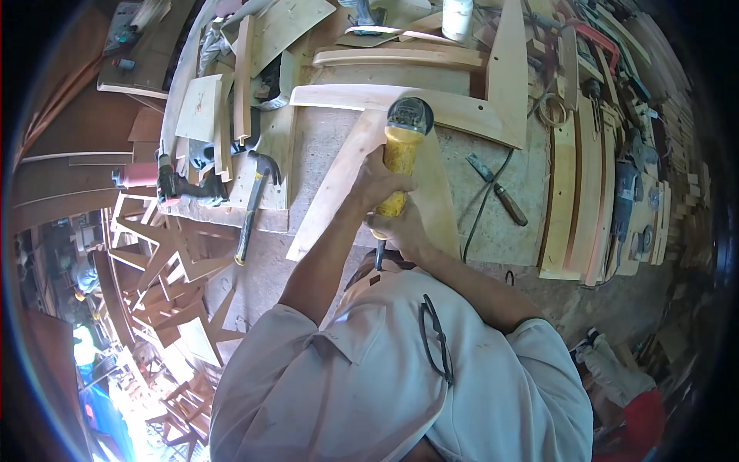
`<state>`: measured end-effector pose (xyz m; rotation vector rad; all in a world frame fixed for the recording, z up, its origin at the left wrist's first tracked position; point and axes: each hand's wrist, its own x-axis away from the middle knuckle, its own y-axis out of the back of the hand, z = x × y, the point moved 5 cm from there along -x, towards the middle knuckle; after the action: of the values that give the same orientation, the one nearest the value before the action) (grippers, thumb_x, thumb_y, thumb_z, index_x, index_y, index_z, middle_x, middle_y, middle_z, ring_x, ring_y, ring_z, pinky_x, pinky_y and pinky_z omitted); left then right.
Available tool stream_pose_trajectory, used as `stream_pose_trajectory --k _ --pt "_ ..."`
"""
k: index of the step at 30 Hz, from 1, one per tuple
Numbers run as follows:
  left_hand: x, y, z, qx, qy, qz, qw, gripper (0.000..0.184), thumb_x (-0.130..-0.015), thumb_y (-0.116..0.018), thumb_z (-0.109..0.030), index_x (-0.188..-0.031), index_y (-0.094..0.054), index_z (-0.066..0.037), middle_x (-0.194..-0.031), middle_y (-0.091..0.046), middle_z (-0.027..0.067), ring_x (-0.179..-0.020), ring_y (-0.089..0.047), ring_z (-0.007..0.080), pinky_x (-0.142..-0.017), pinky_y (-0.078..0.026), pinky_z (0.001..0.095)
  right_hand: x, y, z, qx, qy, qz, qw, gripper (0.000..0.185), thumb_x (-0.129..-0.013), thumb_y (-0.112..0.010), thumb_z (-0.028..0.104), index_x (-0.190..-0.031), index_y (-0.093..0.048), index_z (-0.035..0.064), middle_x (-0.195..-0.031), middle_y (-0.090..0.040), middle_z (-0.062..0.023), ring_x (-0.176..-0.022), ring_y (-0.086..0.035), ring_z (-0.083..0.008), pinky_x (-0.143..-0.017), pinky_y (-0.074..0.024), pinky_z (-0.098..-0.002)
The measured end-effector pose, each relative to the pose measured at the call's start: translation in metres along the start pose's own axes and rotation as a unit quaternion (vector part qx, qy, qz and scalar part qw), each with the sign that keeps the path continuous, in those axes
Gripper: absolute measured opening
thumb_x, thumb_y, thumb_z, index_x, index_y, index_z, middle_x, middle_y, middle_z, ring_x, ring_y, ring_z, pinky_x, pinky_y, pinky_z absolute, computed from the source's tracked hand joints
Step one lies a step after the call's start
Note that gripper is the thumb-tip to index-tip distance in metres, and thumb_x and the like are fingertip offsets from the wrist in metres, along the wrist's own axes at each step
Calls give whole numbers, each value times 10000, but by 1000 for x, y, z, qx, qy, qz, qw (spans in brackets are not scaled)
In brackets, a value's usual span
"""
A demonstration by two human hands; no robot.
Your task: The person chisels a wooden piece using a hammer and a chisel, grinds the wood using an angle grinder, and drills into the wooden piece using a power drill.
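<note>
A yellow corded power tool (399,158) with a round dark head stands out in front of my chest, head pointing away from me. My left hand (377,181) is wrapped around the middle of its body. My right hand (402,229) grips lower down, at the cord end, where the dark cord (379,254) leaves toward my body. Beneath the tool lie pale tapered wooden boards (331,196), and a long curved wooden piece (346,95) crosses behind its head. The exact kind of tool cannot be made out.
On the left lie a claw hammer (252,204), a cordless drill (185,181) and several wood offcuts. A wooden-handled chisel (509,206) rests right of the boards near a black cable (486,189). Long strips (562,192) stack at far right. Wooden frames (165,250) pile at lower left.
</note>
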<state>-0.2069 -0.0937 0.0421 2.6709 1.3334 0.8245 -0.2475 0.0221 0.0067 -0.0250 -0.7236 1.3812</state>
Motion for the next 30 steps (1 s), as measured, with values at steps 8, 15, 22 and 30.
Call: stream_pose_trajectory --k 8,15,22,30 --pt "-2 2 10 -24 -14 -26 999 852 -608 -850 -175 -1333 -487 84 -1200 -626 192 -1129 -636 299 -982 -520 407 3 -2 5 14 14 -10 1000 494 -790 -818 39 -1209 -558 14 -1035 -653 -57 -880 -669 -163 -748 -561 -317" --pt "2 13 6 -4 -28 -70 997 718 -602 -860 -180 -1227 -596 55 -1023 -684 130 -930 -685 241 -837 -571 369 -7 -6 -3 6 39 -17 999 493 -784 -836 60 -1200 -574 20 -1017 -657 -42 -857 -654 -139 -732 -545 -302" --pt "-2 49 25 50 -4 -86 995 641 -615 -844 -141 -1178 -610 57 -996 -683 124 -889 -681 233 -790 -574 358 -38 -26 -10 -5 50 53 997 433 -739 -879 147 -1070 -638 5 -887 -685 -47 -727 -670 -141 -615 -547 -300" --pt "-3 48 34 54 -34 -86 994 683 -598 -855 -160 -1195 -601 53 -1053 -686 141 -945 -683 241 -820 -572 365 -37 -24 -15 44 38 45 997 515 -722 -884 132 -1143 -612 16 -963 -687 -60 -797 -677 -142 -656 -551 -306"
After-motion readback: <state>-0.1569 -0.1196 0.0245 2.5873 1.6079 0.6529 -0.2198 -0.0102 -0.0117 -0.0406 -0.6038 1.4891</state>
